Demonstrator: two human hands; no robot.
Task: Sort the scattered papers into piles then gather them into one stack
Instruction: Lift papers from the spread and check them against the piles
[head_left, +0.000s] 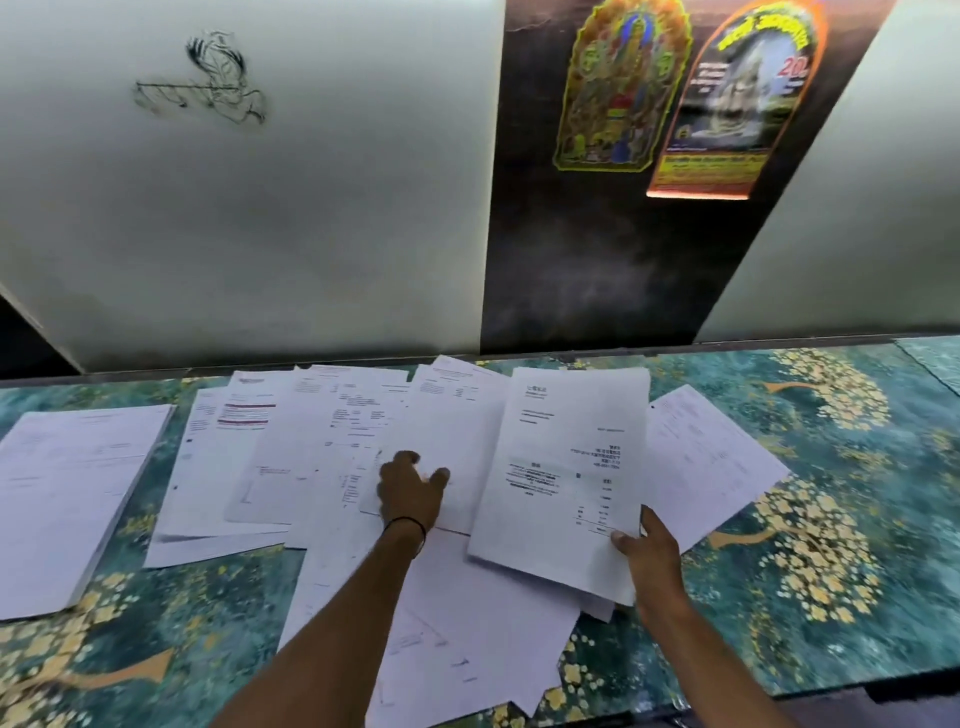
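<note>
Printed papers lie fanned, overlapping, on the green floral tabletop. My left hand rests on them, fingers curled; I cannot tell if it pinches a sheet. My right hand grips a sheaf by its near corner. A neat pile sits apart, left; open tabletop lies right.

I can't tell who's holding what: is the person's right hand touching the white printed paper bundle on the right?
Touching. Head view: the right hand pinches the white printed paper bundle at its near corner, thumb on top.
</note>
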